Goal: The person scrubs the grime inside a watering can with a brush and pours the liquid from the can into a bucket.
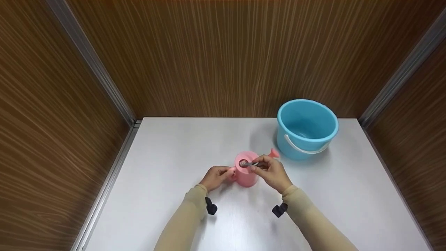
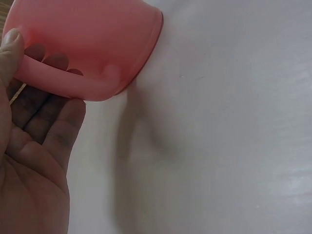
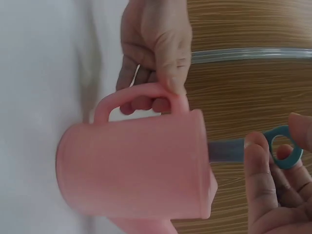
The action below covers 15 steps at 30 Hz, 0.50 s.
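Observation:
A pink watering can [image 1: 247, 180] stands on the white table, its round opening facing up and its spout toward the back right. My left hand [image 1: 215, 178] holds the can's handle [image 2: 68, 84], with the thumb on top and fingers through the loop. Over the opening, my right hand [image 1: 273, 173] pinches a small tool [image 3: 226, 150] with a teal ring [image 3: 287, 160] at its end and a flat grey-blue shaft. In the head view the tool's whitish far end is at the opening; its kind is unclear.
A light blue bucket [image 1: 284, 148] with a white handle [image 1: 306, 151] stands at the back right, close to the can's spout rose [image 1: 274, 153]. Wood-grain panels [image 1: 209, 62] enclose the white table [image 1: 174, 146] at the back and both sides.

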Motion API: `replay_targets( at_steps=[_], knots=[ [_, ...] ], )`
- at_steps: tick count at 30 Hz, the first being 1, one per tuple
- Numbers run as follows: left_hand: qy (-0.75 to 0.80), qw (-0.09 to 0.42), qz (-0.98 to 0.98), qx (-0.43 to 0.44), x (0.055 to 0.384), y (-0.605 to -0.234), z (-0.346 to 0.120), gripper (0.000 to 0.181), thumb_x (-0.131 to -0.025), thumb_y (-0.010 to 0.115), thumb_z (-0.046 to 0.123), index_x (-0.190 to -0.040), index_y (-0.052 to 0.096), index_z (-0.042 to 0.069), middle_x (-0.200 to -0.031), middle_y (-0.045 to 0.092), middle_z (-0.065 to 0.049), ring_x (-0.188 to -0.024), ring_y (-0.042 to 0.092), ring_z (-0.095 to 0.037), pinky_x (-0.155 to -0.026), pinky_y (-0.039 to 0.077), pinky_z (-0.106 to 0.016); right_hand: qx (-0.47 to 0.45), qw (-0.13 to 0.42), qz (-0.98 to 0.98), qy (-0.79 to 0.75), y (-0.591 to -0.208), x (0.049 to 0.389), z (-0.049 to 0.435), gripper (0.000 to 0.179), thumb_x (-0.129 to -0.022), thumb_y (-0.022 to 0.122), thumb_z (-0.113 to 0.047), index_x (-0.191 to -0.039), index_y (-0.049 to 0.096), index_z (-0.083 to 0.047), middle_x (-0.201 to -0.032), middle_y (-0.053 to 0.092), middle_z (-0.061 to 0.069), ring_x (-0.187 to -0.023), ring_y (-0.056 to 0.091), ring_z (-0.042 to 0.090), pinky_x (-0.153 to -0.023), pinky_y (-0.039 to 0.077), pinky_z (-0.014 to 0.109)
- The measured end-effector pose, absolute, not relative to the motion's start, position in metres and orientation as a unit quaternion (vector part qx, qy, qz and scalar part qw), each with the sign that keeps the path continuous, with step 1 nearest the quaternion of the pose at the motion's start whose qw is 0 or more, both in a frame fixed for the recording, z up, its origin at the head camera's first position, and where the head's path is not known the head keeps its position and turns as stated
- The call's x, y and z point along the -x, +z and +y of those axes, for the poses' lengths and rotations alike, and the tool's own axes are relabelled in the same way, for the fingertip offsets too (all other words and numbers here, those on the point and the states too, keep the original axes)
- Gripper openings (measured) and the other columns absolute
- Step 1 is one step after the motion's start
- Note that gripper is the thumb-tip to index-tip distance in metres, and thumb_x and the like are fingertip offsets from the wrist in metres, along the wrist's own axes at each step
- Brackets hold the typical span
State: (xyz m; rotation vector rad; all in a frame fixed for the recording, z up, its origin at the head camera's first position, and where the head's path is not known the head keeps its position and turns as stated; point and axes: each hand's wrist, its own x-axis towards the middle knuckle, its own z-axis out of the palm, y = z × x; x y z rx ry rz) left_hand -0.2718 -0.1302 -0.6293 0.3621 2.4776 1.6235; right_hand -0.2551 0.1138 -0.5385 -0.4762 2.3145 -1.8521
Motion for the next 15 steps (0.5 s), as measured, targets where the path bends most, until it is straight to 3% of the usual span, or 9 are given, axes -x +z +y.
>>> replay_targets(
  at_steps=[8,15],
  knots=[
    [0.542,0.079,0.828,-0.123,0.273,-0.632,-0.131,0.030,-0.093,0.061,0.036,-0.107,0.074,0.012,-0.098,0.073,0.003,-0.091,0.065,-0.009,-0.085,0.050,-0.028,0.217,-0.044,0.804,-0.552,-0.562,0.260,0.113,0.015,-0.082,0.078,-0.016,-0.092,0.067,-0.014,-0.089,0.070,-0.004,-0.075,0.066,0.016,-0.070,0.056,0.028],
    [0.577,0.090,0.802,-0.124,0.272,-0.634,-0.130,0.030,-0.096,0.060,0.028,-0.110,0.072,0.005,-0.095,0.073,-0.010,-0.094,0.068,-0.025,-0.086,0.051,-0.037,0.256,-0.102,0.801,-0.531,-0.573,0.259,0.110,0.013,-0.083,0.077,-0.022,-0.090,0.066,-0.019,-0.086,0.070,-0.010,-0.072,0.066,0.009,-0.067,0.056,0.026]
  ],
)
